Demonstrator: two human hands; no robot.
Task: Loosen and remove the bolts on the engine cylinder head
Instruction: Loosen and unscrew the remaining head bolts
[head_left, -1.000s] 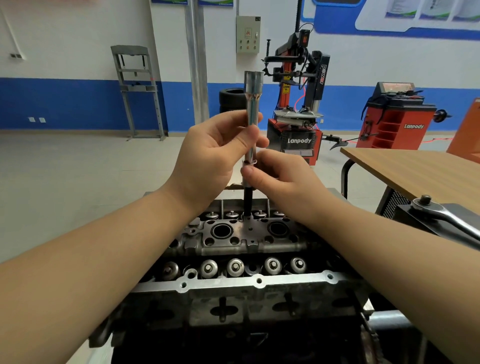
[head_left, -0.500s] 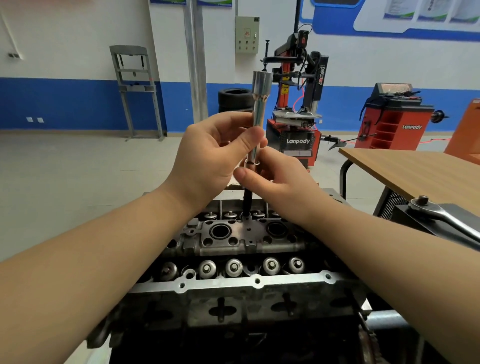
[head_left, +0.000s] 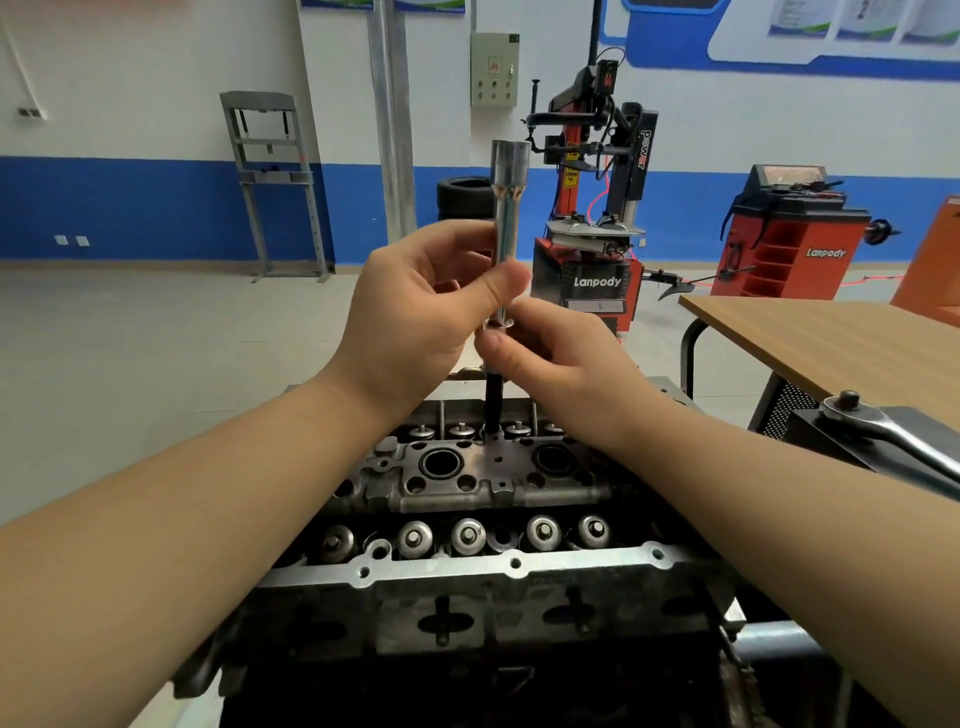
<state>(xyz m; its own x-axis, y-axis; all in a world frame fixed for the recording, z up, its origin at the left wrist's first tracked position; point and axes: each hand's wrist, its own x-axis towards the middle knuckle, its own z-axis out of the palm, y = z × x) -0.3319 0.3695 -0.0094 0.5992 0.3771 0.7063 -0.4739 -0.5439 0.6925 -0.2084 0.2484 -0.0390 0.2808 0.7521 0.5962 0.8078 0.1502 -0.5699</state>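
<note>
socket (head_left: 508, 208): was tipped right, now straight up, mid frame
bolt (head_left: 492, 402): sticks out of head (head_left: 493, 467), nearly free
L hand (head_left: 415, 306): grips socket
R hand (head_left: 556, 353): pinches bolt

shiny silver long steel socket (head_left: 508, 228), black bolt shank (head_left: 493, 400) under it; dull grey metal cylinder head (head_left: 488, 483); tan woodgrain tabletop (head_left: 831, 343); wall white over blue band.

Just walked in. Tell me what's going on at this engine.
A person is pulling a head bolt out of the cylinder head. The left hand grips a long silver socket held upright, and the right hand pinches the dark bolt just below it. The bolt's lower end is at its hole in the head. A ratchet wrench lies unused to the right, by the wooden table.
</note>
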